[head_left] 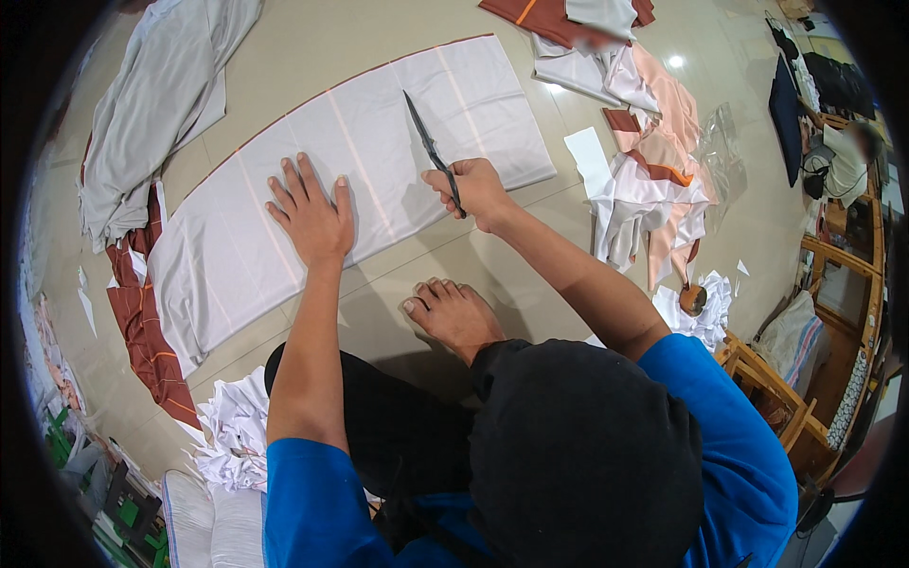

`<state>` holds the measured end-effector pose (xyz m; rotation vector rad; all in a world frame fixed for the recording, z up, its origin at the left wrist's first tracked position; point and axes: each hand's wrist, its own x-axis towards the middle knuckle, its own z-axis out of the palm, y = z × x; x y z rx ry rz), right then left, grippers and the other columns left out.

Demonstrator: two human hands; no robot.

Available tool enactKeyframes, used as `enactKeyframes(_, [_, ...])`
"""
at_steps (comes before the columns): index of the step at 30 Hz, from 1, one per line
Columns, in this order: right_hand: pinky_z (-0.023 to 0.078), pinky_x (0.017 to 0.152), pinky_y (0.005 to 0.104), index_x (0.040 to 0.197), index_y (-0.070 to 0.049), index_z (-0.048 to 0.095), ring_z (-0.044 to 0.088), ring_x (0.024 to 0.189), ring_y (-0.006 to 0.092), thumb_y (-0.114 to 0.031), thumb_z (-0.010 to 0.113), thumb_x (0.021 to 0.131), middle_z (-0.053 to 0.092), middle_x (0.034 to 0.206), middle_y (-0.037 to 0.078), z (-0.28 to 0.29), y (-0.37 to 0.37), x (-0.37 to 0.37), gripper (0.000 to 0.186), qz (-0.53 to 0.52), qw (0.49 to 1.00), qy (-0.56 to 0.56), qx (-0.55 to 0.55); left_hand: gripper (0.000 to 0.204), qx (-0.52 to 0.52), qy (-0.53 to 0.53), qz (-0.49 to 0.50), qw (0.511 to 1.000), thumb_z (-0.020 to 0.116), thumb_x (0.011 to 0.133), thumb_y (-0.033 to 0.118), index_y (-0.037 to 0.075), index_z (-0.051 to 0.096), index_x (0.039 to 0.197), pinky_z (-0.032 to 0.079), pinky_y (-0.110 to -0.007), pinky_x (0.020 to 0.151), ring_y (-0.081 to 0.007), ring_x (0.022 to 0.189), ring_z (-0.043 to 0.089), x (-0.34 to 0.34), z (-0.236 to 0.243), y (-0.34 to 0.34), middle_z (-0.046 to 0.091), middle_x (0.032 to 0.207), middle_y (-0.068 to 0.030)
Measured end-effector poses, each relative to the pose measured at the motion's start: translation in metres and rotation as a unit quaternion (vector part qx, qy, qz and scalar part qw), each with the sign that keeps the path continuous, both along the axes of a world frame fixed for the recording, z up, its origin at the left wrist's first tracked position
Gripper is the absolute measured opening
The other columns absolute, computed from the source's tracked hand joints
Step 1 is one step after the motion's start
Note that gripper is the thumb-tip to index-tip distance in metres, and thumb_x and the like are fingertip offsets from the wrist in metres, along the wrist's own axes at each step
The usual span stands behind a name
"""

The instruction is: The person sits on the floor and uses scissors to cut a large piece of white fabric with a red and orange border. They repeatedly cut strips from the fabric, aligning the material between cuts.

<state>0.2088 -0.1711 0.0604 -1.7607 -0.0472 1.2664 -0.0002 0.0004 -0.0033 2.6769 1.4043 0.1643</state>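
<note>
A long folded piece of white fabric (284, 208) with faint orange stripes and a brown far edge lies spread over the tiled floor. My left hand (314, 216) rests flat on its near left part, fingers spread. Above the fabric's right half, my right hand (471, 192) grips a pair of dark scissors (428, 139) by the handles. The scissor blades point away from me and look closed, with a shadow on the cloth beside them. My bare foot (454, 317) is on the floor just short of the fabric's near edge.
Grey-white cloth (170, 104) is heaped at the far left, above brown striped fabric (147, 317). White scraps (232, 431) pile up near left. White, peach and brown pieces (653, 180) lie to the right. A wooden frame (805, 426) and another person (846, 161) are at the right edge.
</note>
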Motion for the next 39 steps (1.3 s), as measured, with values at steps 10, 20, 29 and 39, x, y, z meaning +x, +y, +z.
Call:
enactKeyframes(10, [0.044,0.050,0.0292,0.088,-0.002,0.070,0.058,0.057,0.0123,-0.042,0.093,0.087,0.063,0.070,0.003,0.008,0.013,0.012,0.046,-0.002,1.000,0.020,0.005,0.083,-0.009,0.007,0.004,1.000,0.044,0.115,0.058,0.012,0.025,0.181,0.006,-0.067,0.139,-0.0487,0.173,0.012,0.000,0.004,0.000,0.021,0.188,-0.0176])
enactKeyframes(20, [0.043,0.048,0.0288,0.088,-0.003,0.069,0.057,0.056,0.0114,-0.042,0.093,0.088,0.063,0.071,0.003,0.004,0.020,0.014,0.045,0.000,1.000,0.009,-0.007,0.083,-0.018,0.004,0.005,1.000,0.044,0.115,0.059,0.013,0.025,0.181,0.006,-0.067,0.139,-0.0487,0.173,0.011,0.001,0.006,-0.001,0.021,0.188,-0.0175])
enactKeyframes(29, [0.045,0.049,0.0302,0.078,-0.004,0.068,0.059,0.056,0.0131,-0.033,0.092,0.088,0.065,0.070,0.006,0.002,0.020,0.014,0.039,-0.012,1.000,0.016,0.006,0.083,-0.006,-0.003,0.002,1.000,0.044,0.115,0.059,0.013,0.025,0.181,0.006,-0.067,0.138,-0.0490,0.173,0.011,0.000,0.003,0.000,0.022,0.188,-0.0176])
enactKeyframes(39, [0.046,0.052,0.0305,0.081,-0.003,0.069,0.059,0.059,0.0136,-0.037,0.091,0.085,0.065,0.073,0.006,0.004,0.038,0.026,0.040,-0.003,1.000,0.009,-0.004,0.083,-0.014,-0.004,0.004,1.000,0.045,0.115,0.058,0.013,0.026,0.181,0.006,-0.067,0.138,-0.0493,0.172,0.012,0.001,0.004,0.000,0.022,0.188,-0.0175])
